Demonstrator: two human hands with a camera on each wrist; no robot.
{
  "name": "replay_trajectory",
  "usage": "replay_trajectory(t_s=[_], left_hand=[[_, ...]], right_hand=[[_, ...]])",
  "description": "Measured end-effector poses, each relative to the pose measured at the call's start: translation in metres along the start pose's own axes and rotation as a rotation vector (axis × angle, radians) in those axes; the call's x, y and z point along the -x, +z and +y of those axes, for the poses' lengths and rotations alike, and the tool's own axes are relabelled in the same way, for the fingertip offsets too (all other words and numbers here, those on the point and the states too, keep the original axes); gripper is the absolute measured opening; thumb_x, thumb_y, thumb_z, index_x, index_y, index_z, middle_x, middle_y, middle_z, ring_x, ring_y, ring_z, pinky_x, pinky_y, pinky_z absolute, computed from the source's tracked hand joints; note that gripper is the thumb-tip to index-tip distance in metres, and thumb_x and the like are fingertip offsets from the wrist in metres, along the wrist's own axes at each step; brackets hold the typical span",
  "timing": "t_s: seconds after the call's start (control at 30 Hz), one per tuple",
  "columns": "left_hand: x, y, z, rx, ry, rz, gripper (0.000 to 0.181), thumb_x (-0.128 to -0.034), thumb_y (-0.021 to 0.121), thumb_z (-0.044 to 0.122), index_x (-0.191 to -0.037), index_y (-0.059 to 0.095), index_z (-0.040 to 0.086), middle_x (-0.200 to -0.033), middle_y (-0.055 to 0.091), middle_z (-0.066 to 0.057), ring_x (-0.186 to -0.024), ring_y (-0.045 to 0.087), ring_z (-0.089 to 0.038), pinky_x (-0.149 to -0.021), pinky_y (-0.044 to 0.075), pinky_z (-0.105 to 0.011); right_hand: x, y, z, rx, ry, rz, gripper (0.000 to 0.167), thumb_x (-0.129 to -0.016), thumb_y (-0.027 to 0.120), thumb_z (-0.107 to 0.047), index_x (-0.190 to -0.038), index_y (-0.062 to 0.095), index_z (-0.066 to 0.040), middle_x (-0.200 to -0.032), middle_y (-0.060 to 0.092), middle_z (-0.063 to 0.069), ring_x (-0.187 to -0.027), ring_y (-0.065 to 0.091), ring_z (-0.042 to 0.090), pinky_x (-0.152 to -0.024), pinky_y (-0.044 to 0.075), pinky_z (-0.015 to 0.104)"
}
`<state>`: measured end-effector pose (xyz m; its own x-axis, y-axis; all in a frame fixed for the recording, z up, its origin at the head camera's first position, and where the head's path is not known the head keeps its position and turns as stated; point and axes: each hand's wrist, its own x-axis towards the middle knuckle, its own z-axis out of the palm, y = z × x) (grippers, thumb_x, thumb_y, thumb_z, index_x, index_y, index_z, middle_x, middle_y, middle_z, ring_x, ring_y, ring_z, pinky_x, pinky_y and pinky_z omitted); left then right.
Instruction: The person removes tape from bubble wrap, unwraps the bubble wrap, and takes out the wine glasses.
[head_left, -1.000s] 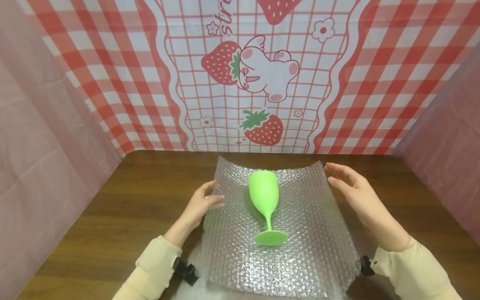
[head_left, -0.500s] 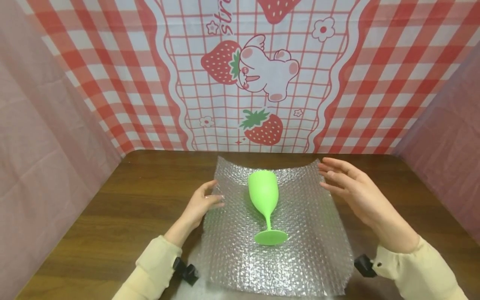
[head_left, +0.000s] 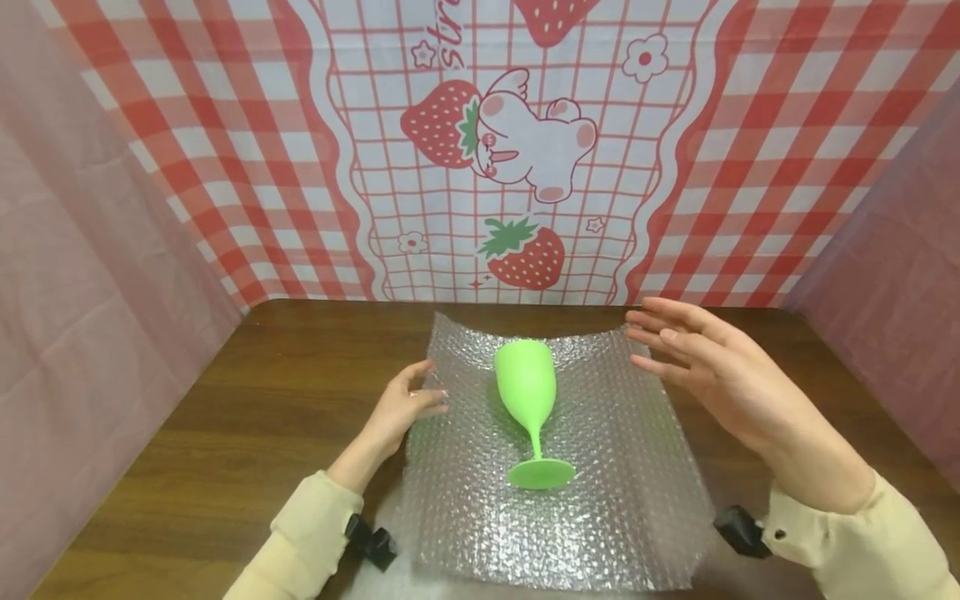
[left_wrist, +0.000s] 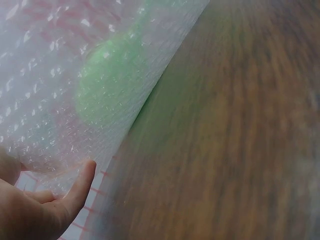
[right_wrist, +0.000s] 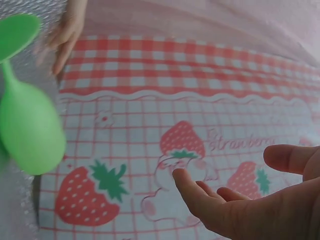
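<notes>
A bright green plastic goblet [head_left: 527, 383] lies on its side on a sheet of clear bubble wrap [head_left: 607, 467], its foot towards me. The sheet's far corners and sides curl upward. At the left edge, my left hand [head_left: 397, 411] holds the bubble wrap between thumb and fingers. In the left wrist view, the goblet [left_wrist: 107, 80] shows blurred green through the film. My right hand [head_left: 723, 375] hovers by the far right corner with fingers extended and holds nothing. The right wrist view shows the right hand [right_wrist: 260, 200] apart from the wrap and the goblet [right_wrist: 32, 125].
The dark brown wooden table [head_left: 247, 417] extends on both sides of the wrap. A red-and-white strawberry-print cloth [head_left: 525, 167] hangs behind it, with pink cloth [head_left: 90, 275] at the sides. Black wrist cameras [head_left: 742, 532] sit at both cream sleeves.
My right hand has lifted off the wrap's right edge and drawn away, its fingers spreading. The wrap's right side has shifted slightly. My left hand and the goblet stay put.
</notes>
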<state>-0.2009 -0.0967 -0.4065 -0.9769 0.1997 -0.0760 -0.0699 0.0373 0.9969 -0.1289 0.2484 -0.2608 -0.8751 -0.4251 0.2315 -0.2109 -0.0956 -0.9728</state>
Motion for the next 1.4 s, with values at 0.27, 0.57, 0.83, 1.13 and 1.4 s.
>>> replay_trajectory(t_s=[0.27,0.57,0.83,1.13,1.4], left_hand=[[-0.002,0.001,-0.001,0.007,-0.002,0.001,0.062,-0.0840,0.056,-0.002,-0.139,0.026,-0.003,-0.143,0.020,-0.026,-0.089,0.062,-0.025,-0.081,0.055,-0.031],[-0.001,0.001,-0.003,0.003,-0.003,-0.001,0.062,-0.0840,0.056,-0.001,-0.139,0.026,-0.003,-0.143,0.020,-0.026,-0.088,0.063,-0.024,-0.080,0.055,-0.030],[0.000,0.002,-0.006,-0.011,-0.008,-0.006,0.063,-0.0839,0.057,0.002,-0.139,0.027,-0.001,-0.144,0.019,-0.026,-0.092,0.062,-0.028,-0.083,0.054,-0.032],[-0.001,0.002,-0.006,0.004,-0.018,0.012,0.063,-0.0832,0.057,0.001,-0.139,0.028,0.000,-0.144,0.019,-0.026,-0.088,0.063,-0.024,-0.080,0.055,-0.031],[0.001,0.000,-0.005,-0.025,-0.017,-0.012,0.063,-0.0847,0.056,0.004,-0.140,0.026,0.001,-0.146,0.017,-0.025,-0.089,0.064,-0.026,-0.087,0.052,-0.034]], right_hand=[[-0.012,0.024,-0.011,0.009,-0.016,0.018,0.041,-0.098,0.036,-0.011,-0.138,0.030,-0.004,-0.135,0.042,0.008,-0.123,0.045,0.015,-0.096,0.046,0.027],[-0.026,0.039,0.001,0.142,0.108,0.122,0.051,-0.096,0.044,-0.020,-0.137,0.026,0.002,-0.134,0.037,0.015,-0.115,0.048,0.009,-0.091,0.048,0.024],[-0.033,0.036,0.024,0.182,0.180,0.182,0.051,-0.095,0.045,-0.018,-0.137,0.024,0.003,-0.133,0.032,0.020,-0.105,0.053,0.005,-0.087,0.051,0.024],[-0.036,0.036,0.047,0.221,0.228,0.176,0.051,-0.096,0.043,-0.016,-0.138,0.021,0.002,-0.135,0.028,0.023,-0.101,0.052,0.007,-0.086,0.052,0.026],[-0.039,0.037,0.067,0.254,0.325,0.190,0.059,-0.093,0.047,-0.013,-0.143,0.016,-0.004,-0.140,0.021,0.026,-0.118,0.040,0.037,-0.090,0.050,0.037]])
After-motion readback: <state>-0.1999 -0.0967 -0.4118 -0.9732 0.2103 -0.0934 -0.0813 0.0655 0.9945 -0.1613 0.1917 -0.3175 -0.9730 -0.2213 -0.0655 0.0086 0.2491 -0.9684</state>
